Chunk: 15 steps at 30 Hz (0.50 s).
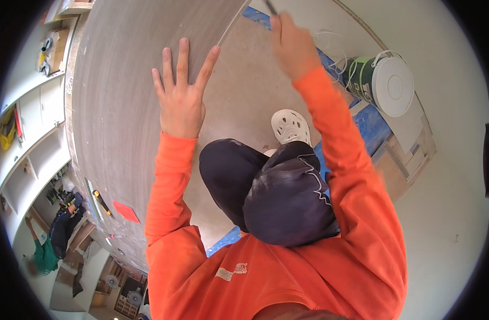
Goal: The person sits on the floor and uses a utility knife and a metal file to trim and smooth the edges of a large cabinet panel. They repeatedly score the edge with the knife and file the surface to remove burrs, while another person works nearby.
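Observation:
My left hand (181,109) lies with fingers spread on a large grey-brown wood-grain panel (116,80), its index fingertip close to the panel's pale edge. My right hand (295,53), slightly blurred, is raised off to the right beyond that edge. Its fingers are closed around a slim dark tool (270,7), which runs up to the top rim of the picture; its kind cannot be made out. On the nearer part of the panel rest a yellow-and-black utility knife (102,203) and a red rectangular piece (126,211).
A green bucket (362,80) with a white lid lies to the right, beside loose white cord (332,53). Blue sheeting (373,128) covers part of the floor. My white clog (290,127) is below the panel edge. White shelving (44,101) and another person (44,256) appear at left.

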Tool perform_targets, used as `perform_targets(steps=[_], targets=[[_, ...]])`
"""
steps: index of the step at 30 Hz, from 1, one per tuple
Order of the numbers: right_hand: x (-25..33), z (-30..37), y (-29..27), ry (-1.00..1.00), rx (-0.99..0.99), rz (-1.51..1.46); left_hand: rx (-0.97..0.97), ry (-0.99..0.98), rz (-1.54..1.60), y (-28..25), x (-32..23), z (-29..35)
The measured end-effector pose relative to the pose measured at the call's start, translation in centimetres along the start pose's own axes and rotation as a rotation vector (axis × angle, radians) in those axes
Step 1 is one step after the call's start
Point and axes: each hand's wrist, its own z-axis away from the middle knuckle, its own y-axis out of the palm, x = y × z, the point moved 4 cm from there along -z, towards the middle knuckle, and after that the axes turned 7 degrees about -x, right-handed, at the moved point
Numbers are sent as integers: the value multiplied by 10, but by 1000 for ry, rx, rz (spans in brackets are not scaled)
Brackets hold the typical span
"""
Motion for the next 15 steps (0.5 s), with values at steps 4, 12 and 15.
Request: perform_targets(steps=[4,12,15], targets=[[11,49,-1,109,357,4,24,-6,12,0,0,-2],[-15,-28,-7,100,69,64,-20,-6,-7,0,-1,-3],[-12,22,-7,-53,63,28,-63,2,-35,-1,-4,-9]])
